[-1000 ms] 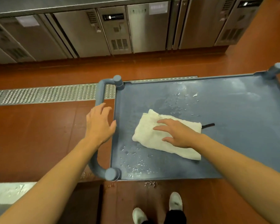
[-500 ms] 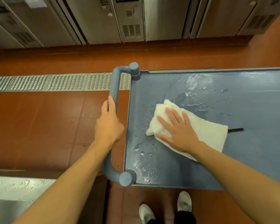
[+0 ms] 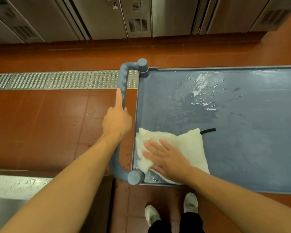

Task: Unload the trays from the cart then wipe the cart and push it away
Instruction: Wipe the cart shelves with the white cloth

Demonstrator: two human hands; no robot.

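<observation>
The blue-grey cart point(image 3: 252, 148) fills the right half of the head view, its top shelf bare of trays and wet with water streaks near the far edge. My left hand point(image 3: 117, 121) grips the cart's curved handle point(image 3: 123, 81), with the index finger laid along the bar. A white cloth point(image 3: 186, 145) with a black loop tag lies in the shelf's near-left corner. My right hand point(image 3: 168, 158) presses flat on the cloth, fingers straight and spread.
Stainless steel cabinets point(image 3: 141, 15) line the far wall across a red tiled floor. A studded metal drain grate point(image 3: 49, 79) runs left of the cart. A steel counter corner point(image 3: 15, 185) sits at the lower left. My white shoes point(image 3: 190, 202) stand below the cart's near edge.
My right hand slid the cloth from mid-shelf toward the near-left corner. My left hand went from hovering by the handle to gripping it. The camera tilted further down.
</observation>
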